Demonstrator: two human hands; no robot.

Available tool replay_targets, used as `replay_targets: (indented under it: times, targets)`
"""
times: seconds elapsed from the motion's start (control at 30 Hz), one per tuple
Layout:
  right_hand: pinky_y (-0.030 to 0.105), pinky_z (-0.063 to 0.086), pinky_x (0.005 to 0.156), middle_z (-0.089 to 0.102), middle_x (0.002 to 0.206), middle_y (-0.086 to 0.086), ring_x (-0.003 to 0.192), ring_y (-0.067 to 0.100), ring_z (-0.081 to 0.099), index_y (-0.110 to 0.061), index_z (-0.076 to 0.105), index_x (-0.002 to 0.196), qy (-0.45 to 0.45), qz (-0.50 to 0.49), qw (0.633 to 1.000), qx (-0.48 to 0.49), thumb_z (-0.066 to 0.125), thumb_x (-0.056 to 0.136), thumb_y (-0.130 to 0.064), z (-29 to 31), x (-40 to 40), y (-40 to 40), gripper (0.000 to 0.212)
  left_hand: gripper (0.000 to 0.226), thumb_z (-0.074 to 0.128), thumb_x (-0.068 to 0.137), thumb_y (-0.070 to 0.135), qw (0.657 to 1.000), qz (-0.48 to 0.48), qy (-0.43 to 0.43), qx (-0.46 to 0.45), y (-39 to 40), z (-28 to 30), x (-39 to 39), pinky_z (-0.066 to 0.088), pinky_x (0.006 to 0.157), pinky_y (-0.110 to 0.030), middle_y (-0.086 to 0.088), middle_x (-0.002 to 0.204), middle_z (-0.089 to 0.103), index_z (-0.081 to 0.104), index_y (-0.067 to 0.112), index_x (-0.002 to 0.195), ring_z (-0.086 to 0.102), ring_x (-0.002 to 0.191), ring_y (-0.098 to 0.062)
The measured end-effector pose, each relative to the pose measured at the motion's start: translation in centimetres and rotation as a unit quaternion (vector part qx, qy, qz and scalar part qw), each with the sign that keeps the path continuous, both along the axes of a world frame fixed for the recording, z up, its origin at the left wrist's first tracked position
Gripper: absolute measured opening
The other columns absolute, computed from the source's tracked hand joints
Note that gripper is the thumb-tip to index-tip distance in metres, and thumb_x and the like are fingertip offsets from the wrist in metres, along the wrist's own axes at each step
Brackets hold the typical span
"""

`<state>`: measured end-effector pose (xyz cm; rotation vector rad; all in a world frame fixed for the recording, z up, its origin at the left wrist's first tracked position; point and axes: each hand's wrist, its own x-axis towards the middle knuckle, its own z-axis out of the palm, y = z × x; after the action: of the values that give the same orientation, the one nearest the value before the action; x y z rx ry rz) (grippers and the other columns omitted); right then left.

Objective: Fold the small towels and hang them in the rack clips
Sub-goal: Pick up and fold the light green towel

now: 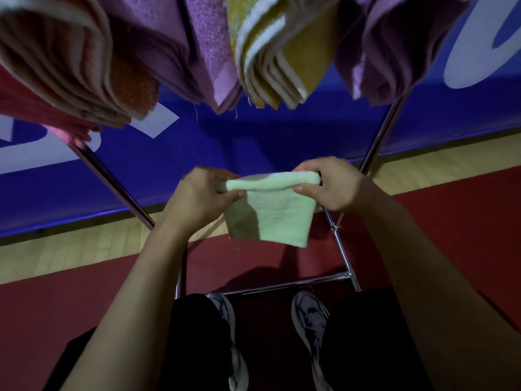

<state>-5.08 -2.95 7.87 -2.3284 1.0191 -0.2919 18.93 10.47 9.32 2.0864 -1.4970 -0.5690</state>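
A blue banner [253,142] with white shapes ran across the background, above a strip of pale wood floor [70,249] and a dark red mat [84,306]. A metal rack [342,249] stood on the mat, its legs splayed and a crossbar low near the person's two grey shoes [310,314]. Folded towels hung along the top of the view: an orange one [84,66], a purple one [174,46], a yellow and white one [276,57] and another purple one [394,43]. How they were fastened could not be told. Below them, in front of the rack, a small pale green towel [270,215] was held in the air, folded over at its top edge. The left hand [203,193] pinched the left end of that fold, fingers curled round it. The right hand [332,184] gripped the right end in like fashion.
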Motion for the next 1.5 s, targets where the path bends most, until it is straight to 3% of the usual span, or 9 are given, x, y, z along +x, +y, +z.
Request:
replay_targets:
  times: [0.17,0.33,0.5,0.67,0.77,0.9,1.0,1.17,1.5]
  targets:
    - [0.024,0.041,0.077,0.070,0.104,-0.010,0.091,0.010,0.063,-0.026,0.067,0.120,-0.005,0.007,1.000,-0.003,0.068,0.095,-0.034,-0.1,-0.1,-0.1,0.026,0.017,0.070,0.098,0.038,0.998,-0.030,-0.010,0.059,-0.2,0.1,-0.1,0.042,0.060,-0.029,0.005,0.076,0.064,0.074,0.022,0.104,0.059,0.068,-0.010]
    - [0.024,0.038,0.064,0.067,0.081,-0.008,0.075,0.004,0.060,-0.027,0.066,0.097,-0.007,0.034,0.999,-0.015,0.064,0.096,-0.040,0.2,-0.2,0.2,0.013,0.022,0.061,0.103,0.036,0.992,-0.050,-0.006,0.114,-0.2,0.3,0.4,0.055,0.078,-0.042,-0.001,0.098,0.067,0.066,0.018,0.114,0.065,0.090,-0.020]
    - [0.029,0.036,0.075,0.063,0.087,0.002,0.099,0.011,0.048,-0.025,0.066,0.093,-0.037,0.043,0.998,-0.015,0.060,0.098,-0.044,0.6,0.0,0.5,0.021,0.031,0.055,0.106,0.035,0.983,-0.045,-0.003,0.175,-0.1,0.2,0.3,0.052,0.078,-0.042,-0.014,0.102,0.067,0.065,0.006,0.112,0.065,0.095,-0.031]
    - [0.030,0.047,0.064,0.070,0.076,-0.002,0.068,0.004,0.062,-0.024,0.063,0.093,-0.062,0.034,0.997,0.038,0.068,0.093,-0.043,1.9,1.1,2.4,0.020,0.038,0.073,0.090,0.054,0.977,-0.129,-0.022,0.168,0.5,0.8,-0.7,0.049,0.098,-0.039,-0.001,0.117,0.059,0.066,0.024,0.113,0.052,0.119,-0.017]
    - [0.042,0.060,0.078,0.078,0.082,-0.005,0.077,0.009,0.074,-0.025,0.060,0.095,-0.102,0.036,0.987,0.121,0.079,0.084,-0.045,2.1,2.1,4.0,0.029,0.045,0.084,0.080,0.055,0.978,-0.171,0.072,0.099,0.5,0.9,-4.0,0.057,0.089,-0.036,0.012,0.106,0.072,0.066,0.033,0.114,0.068,0.099,-0.006]
    - [0.047,0.061,0.079,0.078,0.083,-0.003,0.075,0.013,0.075,-0.019,0.060,0.098,-0.158,0.017,0.977,0.144,0.084,0.078,-0.043,2.4,2.2,4.3,0.039,0.020,0.081,0.087,0.047,0.987,-0.151,0.034,0.037,-0.1,0.2,-5.6,0.042,0.059,-0.017,0.018,0.065,0.064,0.064,0.035,0.087,0.058,0.062,0.003]
    - [0.045,0.060,0.079,0.073,0.092,0.002,0.080,0.023,0.072,-0.017,0.059,0.109,-0.206,0.009,0.963,0.176,0.084,0.080,-0.038,2.2,1.5,3.7,0.044,0.027,0.077,0.092,0.043,0.989,-0.112,0.096,0.032,-0.1,0.8,-4.9,0.041,0.050,-0.017,0.011,0.058,0.063,0.071,0.020,0.079,0.052,0.050,0.000]
    - [0.027,0.053,0.082,0.066,0.107,-0.015,0.094,0.001,0.065,-0.037,0.046,0.117,0.009,0.063,0.990,0.123,0.082,0.075,-0.057,1.1,0.0,3.2,0.059,0.025,0.066,0.099,0.039,0.960,-0.089,0.261,0.040,0.9,2.5,-3.3,0.062,0.082,-0.040,-0.004,0.098,0.080,0.077,0.018,0.108,0.078,0.091,-0.022]
    - [0.046,0.059,0.081,0.072,0.085,0.000,0.078,0.022,0.070,-0.026,0.068,0.099,-0.127,-0.004,0.981,0.146,0.079,0.087,-0.030,1.3,-2.7,1.3,0.017,0.039,0.046,0.103,0.019,0.877,-0.110,0.468,0.007,2.3,3.6,-1.0,0.062,0.087,-0.036,-0.018,0.123,0.074,0.063,-0.001,0.131,0.073,0.113,-0.034]
